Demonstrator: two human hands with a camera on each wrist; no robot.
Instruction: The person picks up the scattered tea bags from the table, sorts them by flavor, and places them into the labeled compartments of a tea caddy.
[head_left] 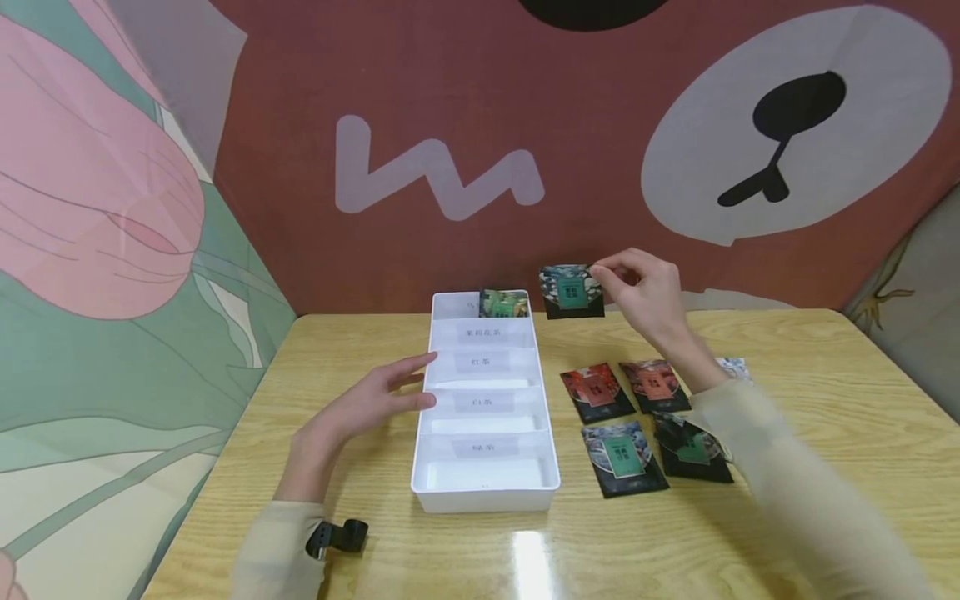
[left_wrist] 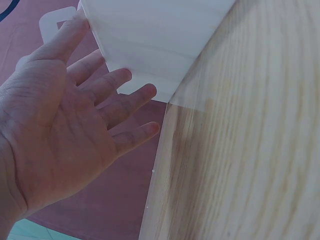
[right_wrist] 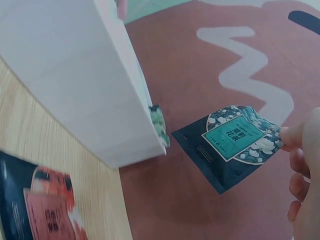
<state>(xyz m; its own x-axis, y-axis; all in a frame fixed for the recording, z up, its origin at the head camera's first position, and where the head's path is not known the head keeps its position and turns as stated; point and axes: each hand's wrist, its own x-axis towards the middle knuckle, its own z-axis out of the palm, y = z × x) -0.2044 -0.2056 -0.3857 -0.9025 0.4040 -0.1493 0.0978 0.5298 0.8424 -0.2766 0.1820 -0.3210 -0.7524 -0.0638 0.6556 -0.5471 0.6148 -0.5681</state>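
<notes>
A white compartment box (head_left: 487, 500) with labelled dividers stands lengthwise on the table. My left hand (head_left: 367, 404) is at its left side, fingers extended and spread; in the left wrist view the thumb and fingertips meet the white wall (left_wrist: 150, 45). Thumb and fingers of my right hand (head_left: 647, 302) pinch a dark tea sachet (head_left: 572, 293) by its upper corner. This sachet, with a green label and white flowers (right_wrist: 262, 146), is held up in the air right of the box's far end. A green-and-yellow sachet (head_left: 504, 303) stands in the farthest compartment.
Right of the box lie two red-labelled sachets (head_left: 597, 392) (head_left: 655, 385) and two green-labelled ones (head_left: 624, 458) (head_left: 692, 450). Another pale sachet (head_left: 735, 367) is partly hidden behind the right forearm. A printed cloth backdrop (head_left: 450, 258) rises behind the wooden table (head_left: 360, 333).
</notes>
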